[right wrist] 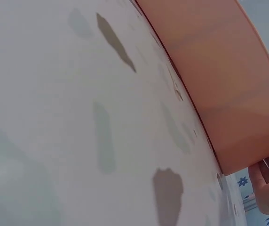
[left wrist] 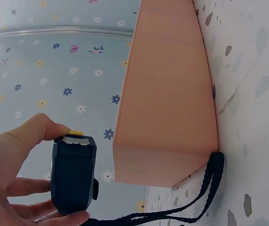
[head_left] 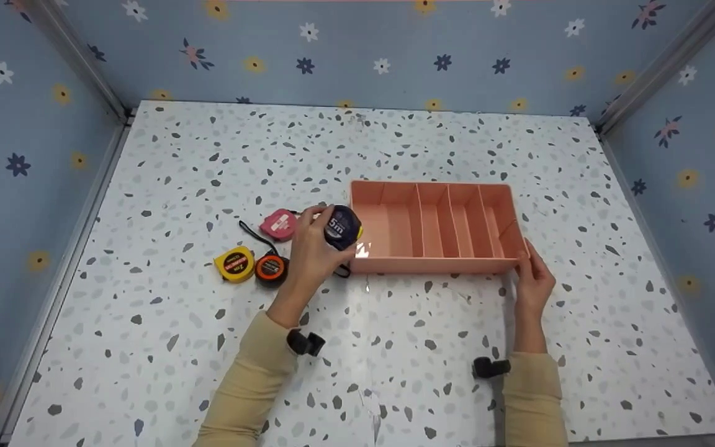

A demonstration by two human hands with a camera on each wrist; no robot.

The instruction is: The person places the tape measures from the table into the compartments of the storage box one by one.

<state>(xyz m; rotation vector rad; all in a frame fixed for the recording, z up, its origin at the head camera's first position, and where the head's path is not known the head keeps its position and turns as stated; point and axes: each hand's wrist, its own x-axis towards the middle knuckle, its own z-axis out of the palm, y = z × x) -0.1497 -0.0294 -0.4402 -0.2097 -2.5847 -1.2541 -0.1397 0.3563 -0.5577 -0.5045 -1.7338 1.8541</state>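
My left hand (head_left: 310,253) holds a dark blue tape measure (head_left: 341,227) marked 5m, beside the left end of a pink compartment box (head_left: 432,266). In the left wrist view the thumb and fingers clasp the tape measure's case (left wrist: 72,174), and its black wrist strap (left wrist: 172,215) hangs towards the table. At the box's front right corner, my right hand (head_left: 534,282) grips the end wall, thumb by the rim. The right wrist view shows its fingertips (right wrist: 268,169) against the box's end. Thin dividers split the box into several compartments, the leftmost widest.
Left of my left hand lie a pink tape measure (head_left: 279,225), a yellow one (head_left: 234,264) and an orange-and-black one (head_left: 271,269) with a black strap. All stand on a speckled white table (head_left: 432,397), with flowered blue panels (head_left: 357,37) around its back and sides.
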